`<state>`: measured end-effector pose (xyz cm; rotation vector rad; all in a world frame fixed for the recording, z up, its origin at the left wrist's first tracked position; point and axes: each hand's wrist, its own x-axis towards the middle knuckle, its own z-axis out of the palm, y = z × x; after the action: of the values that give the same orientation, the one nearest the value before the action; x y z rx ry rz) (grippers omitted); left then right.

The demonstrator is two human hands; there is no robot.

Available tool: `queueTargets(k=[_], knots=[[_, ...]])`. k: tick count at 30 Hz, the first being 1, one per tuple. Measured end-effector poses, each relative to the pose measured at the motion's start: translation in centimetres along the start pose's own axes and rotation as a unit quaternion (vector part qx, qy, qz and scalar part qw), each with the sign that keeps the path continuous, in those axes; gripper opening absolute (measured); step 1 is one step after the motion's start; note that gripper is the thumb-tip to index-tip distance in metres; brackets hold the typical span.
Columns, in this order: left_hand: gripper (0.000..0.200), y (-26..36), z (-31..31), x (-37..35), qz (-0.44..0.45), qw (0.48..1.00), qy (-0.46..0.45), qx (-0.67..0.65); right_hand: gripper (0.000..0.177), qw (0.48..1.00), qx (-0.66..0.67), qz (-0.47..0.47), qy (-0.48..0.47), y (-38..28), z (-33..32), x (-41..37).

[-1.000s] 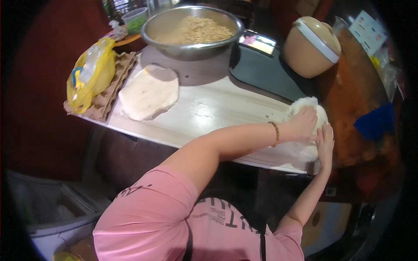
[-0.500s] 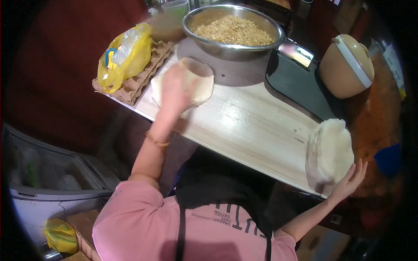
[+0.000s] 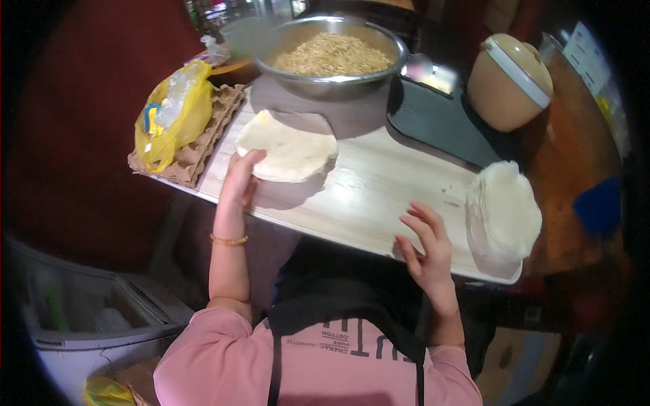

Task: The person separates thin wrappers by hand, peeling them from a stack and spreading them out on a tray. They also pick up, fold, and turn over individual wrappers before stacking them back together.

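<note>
On the left of the table lies a stack of thin round dough sheets (image 3: 291, 145), pale and floury. My left hand (image 3: 240, 177), a beaded bracelet on its wrist, grips the near-left edge of this stack, with some fingers hidden at its side. Over the table's front edge hovers my right hand (image 3: 426, 247), open, its fingers curved and apart, touching nothing. To its right stands a second, taller stack of dough sheets (image 3: 506, 213) at the table's right end.
A steel bowl (image 3: 332, 76) of shredded filling sits at the back. Beside it are a dark tray (image 3: 433, 122) with a phone and a tan lidded bucket (image 3: 508, 84). At left, a yellow plastic bag (image 3: 172, 118) rests on an egg carton (image 3: 220, 118).
My right hand has left the right stack and moved left over the table's front edge. My left hand has drawn back from atop the left stack to its near edge.
</note>
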<state>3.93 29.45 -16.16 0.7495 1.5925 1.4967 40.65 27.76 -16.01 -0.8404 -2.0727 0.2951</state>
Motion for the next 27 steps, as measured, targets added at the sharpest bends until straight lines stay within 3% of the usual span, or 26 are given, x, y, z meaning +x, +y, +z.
queueTargets(k=[1, 5, 10, 20, 27], knots=[[0.039, -0.6, 1.9, -0.7, 0.041, 0.997, -0.042, -0.057, 0.037, 0.999, 0.033, 0.0, -0.021, -0.4, 0.4, 0.1], [0.04, -3.0, 7.4, -3.8, 0.002, 0.991, -0.113, -0.074, 0.043, 0.999, 0.005, -0.018, -0.038, -1.6, 1.2, 1.6], [0.045, -4.6, 12.5, -6.9, -0.024, 0.938, -0.262, -0.227, 0.044, 0.993, -0.047, -0.064, -0.09, 0.1, 1.1, 0.8], [0.047, -5.0, 14.6, -8.2, -0.014, 0.936, -0.279, -0.216, 0.025, 0.996, -0.014, -0.084, -0.039, -0.2, -0.3, 0.4], [0.058, -4.3, 14.6, -8.4, -0.007, 0.934, -0.293, -0.204, 0.013, 0.999, 0.021, -0.019, -0.038, -0.7, 0.0, 0.8]])
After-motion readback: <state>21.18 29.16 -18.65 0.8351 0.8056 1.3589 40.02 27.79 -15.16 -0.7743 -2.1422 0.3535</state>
